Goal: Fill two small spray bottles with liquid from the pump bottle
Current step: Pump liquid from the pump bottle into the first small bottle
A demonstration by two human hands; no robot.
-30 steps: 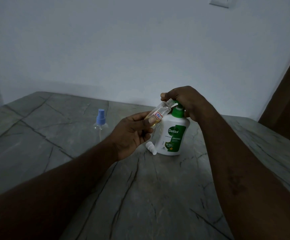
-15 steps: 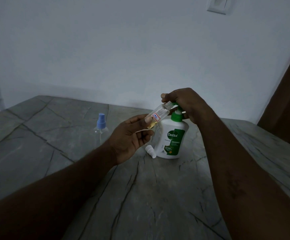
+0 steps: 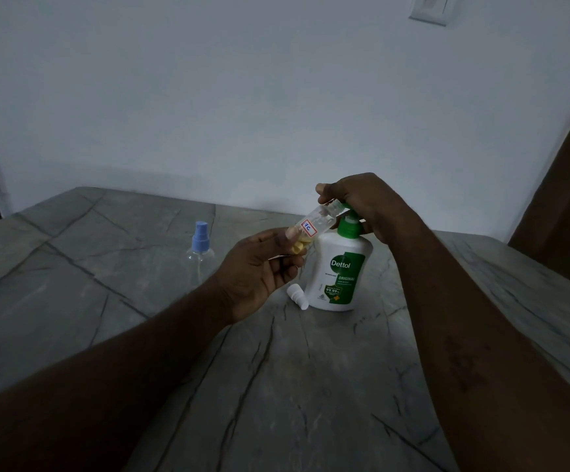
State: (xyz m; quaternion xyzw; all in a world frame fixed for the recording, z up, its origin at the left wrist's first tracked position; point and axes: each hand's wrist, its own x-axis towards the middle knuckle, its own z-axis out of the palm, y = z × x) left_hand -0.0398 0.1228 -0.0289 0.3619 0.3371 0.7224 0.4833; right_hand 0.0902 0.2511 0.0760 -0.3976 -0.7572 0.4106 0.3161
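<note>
Head view. Left grip [image 3: 259, 267] pinches small clear bottle [image 3: 314, 226], tilted, neck at the nozzle of pump bottle [image 3: 339, 270]; yellow liquid sits at its low end. Right grip [image 3: 362, 202] curls over the pump head. Pump bottle stands near the far edge of worktop [image 3: 277, 386]; white cap [image 3: 298, 296] lies at its base; blue-topped spray bottle [image 3: 200, 253] stands upright to the left, apart.

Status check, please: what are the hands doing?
Left hand holds small bottle tilted at pump bottle spout. Right hand grips its pump. Loose cap beside, nothing blocking.
</note>
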